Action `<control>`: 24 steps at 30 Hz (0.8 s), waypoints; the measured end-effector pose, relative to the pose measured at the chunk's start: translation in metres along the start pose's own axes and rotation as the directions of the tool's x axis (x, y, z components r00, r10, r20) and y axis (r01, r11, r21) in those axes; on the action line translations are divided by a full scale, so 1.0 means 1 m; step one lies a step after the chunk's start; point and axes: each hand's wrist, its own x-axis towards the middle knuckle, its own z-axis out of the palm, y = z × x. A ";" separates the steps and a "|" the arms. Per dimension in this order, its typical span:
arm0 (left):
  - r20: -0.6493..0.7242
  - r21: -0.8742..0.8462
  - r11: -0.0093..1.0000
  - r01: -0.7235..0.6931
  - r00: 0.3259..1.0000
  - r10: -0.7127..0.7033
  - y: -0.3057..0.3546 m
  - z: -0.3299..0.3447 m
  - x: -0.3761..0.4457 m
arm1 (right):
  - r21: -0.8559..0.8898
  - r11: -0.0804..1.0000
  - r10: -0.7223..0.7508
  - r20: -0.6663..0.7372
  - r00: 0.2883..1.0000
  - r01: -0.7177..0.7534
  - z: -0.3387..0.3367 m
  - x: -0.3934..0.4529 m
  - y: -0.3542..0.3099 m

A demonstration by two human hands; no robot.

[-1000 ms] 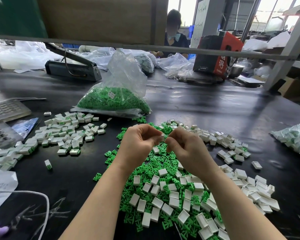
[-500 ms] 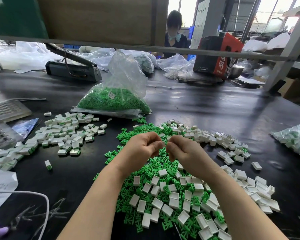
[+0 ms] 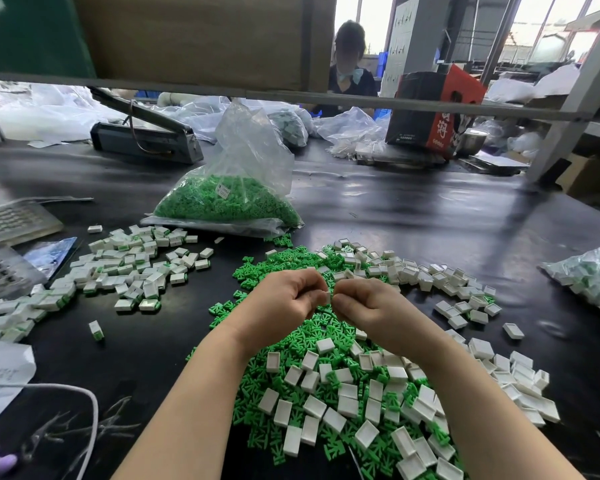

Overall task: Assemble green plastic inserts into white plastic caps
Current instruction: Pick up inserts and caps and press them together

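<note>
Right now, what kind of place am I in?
Likely a small factory assembly bench: loose white caps and green inserts piled on a black table, a bagged stock of inserts, a heat sealer.

I see bright green inserts [image 3: 312, 332] mixed with white caps [image 3: 340, 403] on my glossy black table [image 3: 413, 220], a red-and-black box [image 3: 437, 109] behind
</note>
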 end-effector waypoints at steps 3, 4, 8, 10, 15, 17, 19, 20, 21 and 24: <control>-0.012 0.026 0.999 -0.028 1.000 0.029 0.000 -0.001 -0.001 | -0.026 1.000 -0.016 0.003 1.000 0.016 -0.001 0.000 -0.002; -0.015 0.032 0.999 -0.034 0.999 0.034 0.000 -0.002 -0.001 | -0.030 0.999 -0.019 0.006 1.000 0.019 -0.001 -0.001 -0.003; -0.001 0.079 0.996 -0.035 0.999 0.036 0.001 -0.003 0.001 | -0.038 0.999 -0.024 0.023 0.999 0.025 -0.001 -0.002 -0.003; 0.002 0.107 0.993 -0.041 0.999 0.041 0.001 -0.003 0.001 | -0.047 0.999 -0.024 0.026 0.999 0.025 -0.001 -0.001 -0.003; -0.002 0.129 0.991 -0.047 0.999 0.048 0.001 -0.003 0.000 | -0.072 0.997 -0.037 0.032 0.999 0.039 0.001 -0.002 -0.003; -0.004 0.138 0.989 -0.055 0.998 0.056 0.002 -0.003 0.000 | -0.088 0.995 -0.039 0.027 0.999 0.041 0.001 -0.001 -0.002; 0.019 0.191 0.980 -0.064 0.998 0.062 0.002 -0.002 0.000 | -0.127 0.991 -0.027 0.037 0.999 0.032 0.003 -0.001 0.001; 0.031 0.221 0.973 -0.067 0.998 0.062 0.002 -0.001 -0.001 | -0.145 0.989 -0.015 0.046 0.999 0.022 0.004 0.000 0.002; 0.036 0.228 0.971 -0.066 0.998 0.059 0.002 0.000 -0.001 | -0.145 0.989 -0.004 0.048 0.999 0.011 0.005 0.000 0.003; -0.005 0.112 0.992 -0.049 0.999 0.050 0.001 0.000 -0.001 | -0.044 0.999 0.000 0.006 1.000 0.001 0.004 0.000 0.006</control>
